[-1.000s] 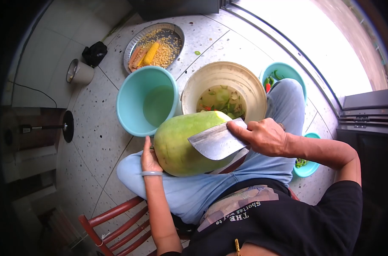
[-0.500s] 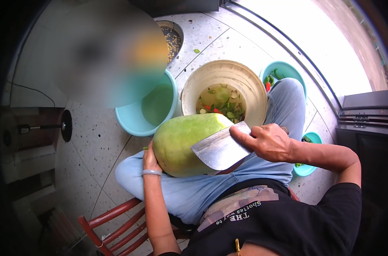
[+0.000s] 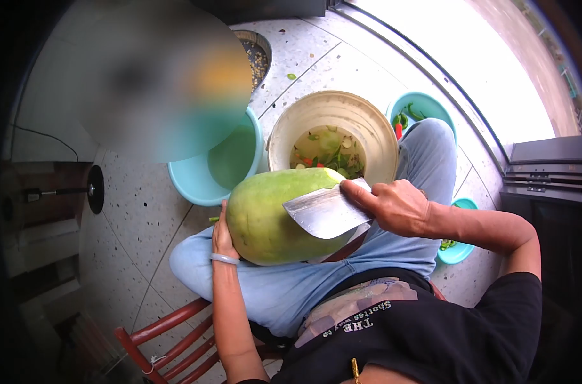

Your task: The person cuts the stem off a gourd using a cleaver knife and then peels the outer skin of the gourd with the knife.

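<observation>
Your hands are apart, each closed on its own thing. At the centre of the frame the green melon (image 3: 265,217) lies across your lap, in jeans (image 3: 275,288). Your left hand (image 3: 222,240), below a pale bangle (image 3: 224,258), cups the melon's left end. Your right hand (image 3: 400,208) grips a cleaver (image 3: 323,211), its broad blade overlapping the melon's right part. Just above the melon stands a bucket (image 3: 375,128) of water and vegetable pieces; left of it is 1 teal basin (image 3: 192,184), partly blurred. 2 teal bowls (image 3: 439,106) sit on the right.
</observation>
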`<state>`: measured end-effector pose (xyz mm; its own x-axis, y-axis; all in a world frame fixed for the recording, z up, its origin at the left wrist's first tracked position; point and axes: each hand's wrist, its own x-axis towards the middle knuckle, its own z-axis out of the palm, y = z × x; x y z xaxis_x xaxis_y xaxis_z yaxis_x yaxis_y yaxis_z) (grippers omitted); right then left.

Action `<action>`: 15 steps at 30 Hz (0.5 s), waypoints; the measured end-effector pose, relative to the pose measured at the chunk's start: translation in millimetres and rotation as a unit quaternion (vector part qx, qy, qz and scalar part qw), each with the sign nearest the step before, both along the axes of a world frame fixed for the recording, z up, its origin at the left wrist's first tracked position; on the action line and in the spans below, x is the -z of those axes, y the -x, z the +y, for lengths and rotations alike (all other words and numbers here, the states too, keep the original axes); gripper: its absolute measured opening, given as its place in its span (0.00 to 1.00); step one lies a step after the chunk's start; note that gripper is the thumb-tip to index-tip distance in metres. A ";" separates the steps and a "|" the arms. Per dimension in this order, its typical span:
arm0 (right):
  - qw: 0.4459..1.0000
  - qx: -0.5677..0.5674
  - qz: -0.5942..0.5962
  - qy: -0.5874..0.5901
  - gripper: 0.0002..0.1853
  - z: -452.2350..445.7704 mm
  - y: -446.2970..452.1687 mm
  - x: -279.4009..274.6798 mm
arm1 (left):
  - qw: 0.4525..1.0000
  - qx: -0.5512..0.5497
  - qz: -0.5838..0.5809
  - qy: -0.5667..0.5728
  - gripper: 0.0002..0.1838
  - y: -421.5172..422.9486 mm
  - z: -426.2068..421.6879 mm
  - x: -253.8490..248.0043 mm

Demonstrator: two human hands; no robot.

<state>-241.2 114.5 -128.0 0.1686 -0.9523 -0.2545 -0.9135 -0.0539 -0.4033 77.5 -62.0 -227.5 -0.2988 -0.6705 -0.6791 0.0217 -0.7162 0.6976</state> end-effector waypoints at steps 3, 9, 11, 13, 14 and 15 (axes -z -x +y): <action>1.000 0.003 -0.005 -0.007 0.29 -3.7 0.7 0.7 | 1.000 0.009 -0.001 0.015 0.34 0.1 -0.1 -0.5; 0.999 -0.029 -0.007 -0.020 0.32 -37.6 -3.5 7.5 | 0.999 0.021 0.031 0.013 0.35 -0.8 -3.4 4.1; 0.999 -0.031 -0.009 -0.031 0.35 -55.5 0.5 13.0 | 0.999 0.031 0.000 0.022 0.35 -1.3 -5.3 6.5; 0.999 -0.041 -0.006 -0.029 0.35 -58.7 5.1 19.7 | 0.999 0.034 -0.015 0.027 0.35 -0.8 -10.4 6.6; 0.998 -0.043 0.001 -0.040 0.33 -58.3 6.0 17.3 | 0.999 0.028 -0.015 0.024 0.35 0.1 -10.1 6.6; 0.999 -0.026 -0.016 -0.015 0.31 -53.4 6.3 16.7 | 0.999 0.021 -0.016 0.018 0.35 -0.5 -6.6 7.3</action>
